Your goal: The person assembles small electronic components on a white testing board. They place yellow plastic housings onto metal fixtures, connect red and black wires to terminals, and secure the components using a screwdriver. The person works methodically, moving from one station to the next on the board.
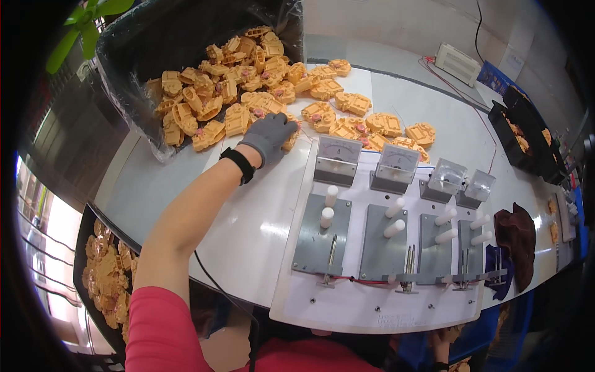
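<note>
My left hand [269, 133], in a grey glove with a black wrist strap, reaches forward onto a heap of orange plastic parts [248, 80] spilling from a black bag-lined bin [124, 68] onto the white table [186, 186]. Its fingers curl over one orange plastic part [291, 141] at the near edge of the heap. More orange parts [384, 124] lie scattered to the right. My right hand [441, 340] shows only as a small part below the table's front edge; its fingers are hidden.
A white board [347, 304] carries several grey fixtures with white pegs [327, 217] and small panel meters [338, 158]. A black tray of orange parts [102, 273] sits lower left. A dark red cloth [517, 239], black trays [524, 133] and a green fan [87, 25] surround.
</note>
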A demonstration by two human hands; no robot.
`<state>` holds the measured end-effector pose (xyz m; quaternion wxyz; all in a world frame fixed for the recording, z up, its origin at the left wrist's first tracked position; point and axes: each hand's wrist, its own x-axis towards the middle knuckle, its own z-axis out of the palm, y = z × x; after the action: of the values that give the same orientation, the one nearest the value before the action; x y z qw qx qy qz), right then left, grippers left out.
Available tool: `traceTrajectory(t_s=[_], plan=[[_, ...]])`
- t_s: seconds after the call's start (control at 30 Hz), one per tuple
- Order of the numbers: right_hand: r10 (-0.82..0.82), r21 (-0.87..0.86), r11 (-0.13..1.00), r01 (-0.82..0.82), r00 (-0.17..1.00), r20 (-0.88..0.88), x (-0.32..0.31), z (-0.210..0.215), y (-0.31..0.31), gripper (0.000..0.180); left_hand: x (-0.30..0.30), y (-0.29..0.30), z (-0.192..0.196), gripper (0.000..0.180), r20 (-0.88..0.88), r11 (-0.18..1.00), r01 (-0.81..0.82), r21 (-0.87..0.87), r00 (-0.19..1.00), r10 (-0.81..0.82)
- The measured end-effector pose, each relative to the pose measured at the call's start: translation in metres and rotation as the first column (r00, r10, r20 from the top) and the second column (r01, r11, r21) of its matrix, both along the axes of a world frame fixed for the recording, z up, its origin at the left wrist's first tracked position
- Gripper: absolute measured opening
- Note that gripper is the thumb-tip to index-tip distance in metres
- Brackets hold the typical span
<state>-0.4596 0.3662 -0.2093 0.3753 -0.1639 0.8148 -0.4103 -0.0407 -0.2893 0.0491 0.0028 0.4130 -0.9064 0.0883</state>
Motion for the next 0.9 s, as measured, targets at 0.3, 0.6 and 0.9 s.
traceTrajectory(t_s=[0.3,0.6,0.9], plan=[[0.418,0.121,0.884,-0.452,0.879,0.229,0.064,0.146,-0.092,0.040,0.096,0.081,0.005,0.078,-0.665,0.693,0.107,0.713,0.417,0.619],[0.849,-0.329,0.528,-0.783,0.480,0.221,0.165,0.281,-0.166,0.042,0.123,0.212,0.030,0.059,-0.400,0.301,0.904,0.303,-0.166,0.901],[0.764,-0.727,0.453,-0.516,0.645,0.018,0.272,0.303,-0.247,0.059,0.107,0.287,0.027,0.059,-0.322,0.333,0.924,0.188,-0.262,0.910]])
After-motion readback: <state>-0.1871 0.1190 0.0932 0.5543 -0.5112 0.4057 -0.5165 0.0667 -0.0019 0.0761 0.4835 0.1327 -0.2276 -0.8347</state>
